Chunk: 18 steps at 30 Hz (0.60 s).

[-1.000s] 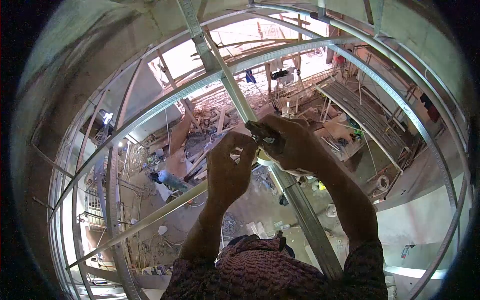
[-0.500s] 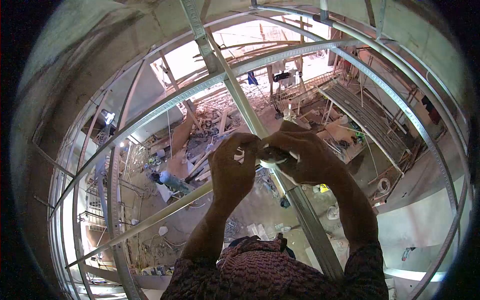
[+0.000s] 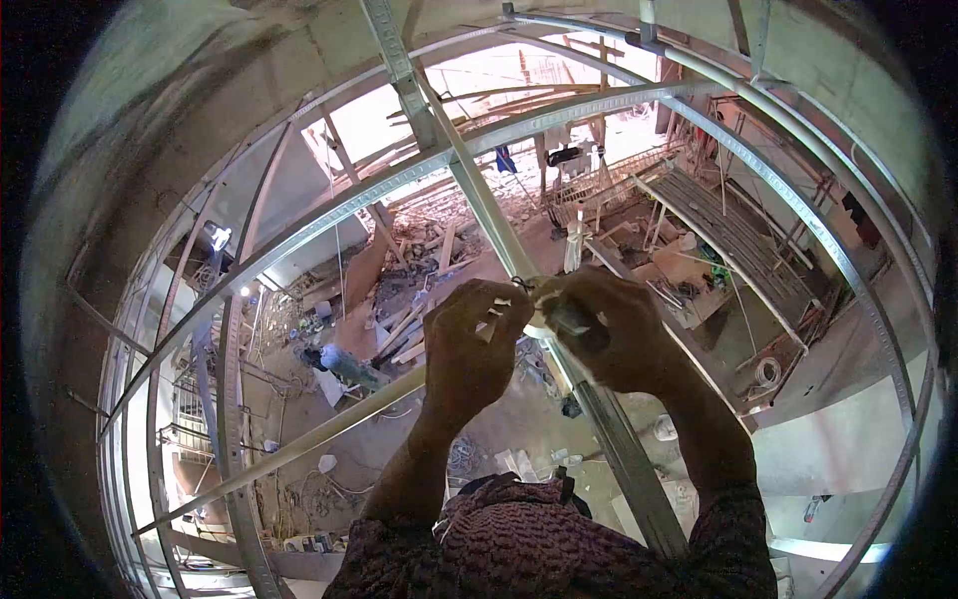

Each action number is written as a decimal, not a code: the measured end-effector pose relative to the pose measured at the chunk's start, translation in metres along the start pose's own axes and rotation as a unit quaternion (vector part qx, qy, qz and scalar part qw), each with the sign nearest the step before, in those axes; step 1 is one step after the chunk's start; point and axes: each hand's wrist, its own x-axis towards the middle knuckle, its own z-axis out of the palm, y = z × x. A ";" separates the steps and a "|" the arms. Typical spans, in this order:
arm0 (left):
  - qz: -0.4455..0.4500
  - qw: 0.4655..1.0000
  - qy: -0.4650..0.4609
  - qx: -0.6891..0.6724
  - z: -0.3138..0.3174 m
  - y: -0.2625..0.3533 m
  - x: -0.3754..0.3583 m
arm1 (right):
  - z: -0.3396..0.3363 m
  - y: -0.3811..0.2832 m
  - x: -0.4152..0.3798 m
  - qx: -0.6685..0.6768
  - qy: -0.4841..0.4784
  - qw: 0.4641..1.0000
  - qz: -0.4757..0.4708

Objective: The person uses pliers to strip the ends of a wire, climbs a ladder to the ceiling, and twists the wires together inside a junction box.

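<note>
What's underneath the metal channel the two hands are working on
Under the metal channel lies a floor far below, strewn with wood planks and debris. The left hand and right hand cover the joint itself, so what sits directly beneath it cannot be seen.

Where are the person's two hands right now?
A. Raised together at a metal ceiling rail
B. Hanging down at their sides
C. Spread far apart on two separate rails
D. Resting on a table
A. The left hand and the right hand are raised close together at the long metal rail that runs overhead, their fingertips meeting at a small pale piece on it.
</note>
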 end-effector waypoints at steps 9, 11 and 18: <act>0.040 0.999 -0.007 -0.022 0.005 -0.013 -0.007 | 0.000 0.011 0.010 0.054 0.074 0.982 0.166; 0.033 0.999 -0.010 -0.033 0.004 -0.012 -0.006 | 0.005 0.016 0.009 0.079 0.082 0.976 0.185; 0.068 0.997 -0.036 -0.013 0.002 -0.014 -0.007 | 0.005 0.021 0.006 0.087 0.054 0.985 0.137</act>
